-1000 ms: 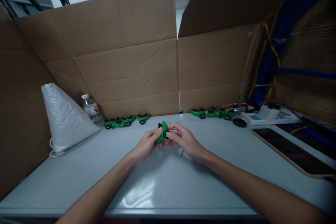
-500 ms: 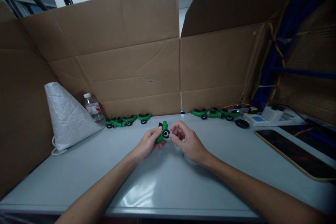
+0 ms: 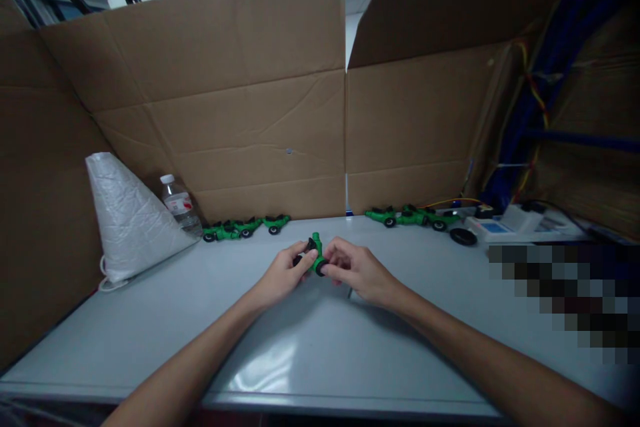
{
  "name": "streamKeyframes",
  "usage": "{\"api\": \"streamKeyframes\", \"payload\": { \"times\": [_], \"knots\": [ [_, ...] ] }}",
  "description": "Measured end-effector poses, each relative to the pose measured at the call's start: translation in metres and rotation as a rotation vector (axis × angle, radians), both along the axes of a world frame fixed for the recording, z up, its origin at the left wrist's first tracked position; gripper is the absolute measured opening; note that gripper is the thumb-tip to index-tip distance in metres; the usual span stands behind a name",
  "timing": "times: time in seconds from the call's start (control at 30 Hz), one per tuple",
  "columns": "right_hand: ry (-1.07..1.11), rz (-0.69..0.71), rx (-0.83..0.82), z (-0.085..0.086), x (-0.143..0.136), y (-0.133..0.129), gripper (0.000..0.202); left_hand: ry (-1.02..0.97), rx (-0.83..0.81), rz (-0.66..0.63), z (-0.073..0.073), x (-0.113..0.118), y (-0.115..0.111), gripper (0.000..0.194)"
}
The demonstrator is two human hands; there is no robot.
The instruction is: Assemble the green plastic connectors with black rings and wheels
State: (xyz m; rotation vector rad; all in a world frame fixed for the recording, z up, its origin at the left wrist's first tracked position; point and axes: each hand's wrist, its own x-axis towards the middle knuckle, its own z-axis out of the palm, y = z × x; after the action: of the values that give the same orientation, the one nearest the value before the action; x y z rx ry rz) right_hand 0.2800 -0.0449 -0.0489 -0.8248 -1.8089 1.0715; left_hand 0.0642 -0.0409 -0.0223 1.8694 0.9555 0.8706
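A small green toy vehicle (image 3: 318, 246) with black wheels is held upright above the table's middle. My left hand (image 3: 286, 272) grips it from the left, thumb across its body. From the right, my right hand (image 3: 356, 269) pinches at the black wheel (image 3: 321, 267) on its lower side; the fingertips meet the wheel. A thin dark item (image 3: 349, 293) shows just under my right hand, too small to make out.
Green toy vehicles stand along the back at left (image 3: 247, 227) and right (image 3: 413, 215). A black ring (image 3: 463, 236) lies near a white power strip (image 3: 520, 224). At left are a silvery bag (image 3: 130, 220) and a bottle (image 3: 179, 203). Cardboard walls (image 3: 240, 107) surround the table.
The toy vehicle has turned in my left hand, so its wheel now faces more downward. My right fingers have closed in on the wheel. The phone area at right is now pixelated.
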Motion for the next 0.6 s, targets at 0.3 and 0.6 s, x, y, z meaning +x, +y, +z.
{"api": "streamKeyframes", "payload": {
  "times": [0.3,0.6],
  "knots": [
    [0.071,-0.011,-0.025,-0.0032,-0.0055,-0.0024,0.025,0.036,0.233,0.025,-0.0003,0.0027,-0.0028,0.041],
    [0.168,0.039,-0.080,-0.0032,-0.0073,0.0031,0.038,-0.111,0.010,0.021,0.0026,0.0015,-0.0006,0.051]
  ]
}}
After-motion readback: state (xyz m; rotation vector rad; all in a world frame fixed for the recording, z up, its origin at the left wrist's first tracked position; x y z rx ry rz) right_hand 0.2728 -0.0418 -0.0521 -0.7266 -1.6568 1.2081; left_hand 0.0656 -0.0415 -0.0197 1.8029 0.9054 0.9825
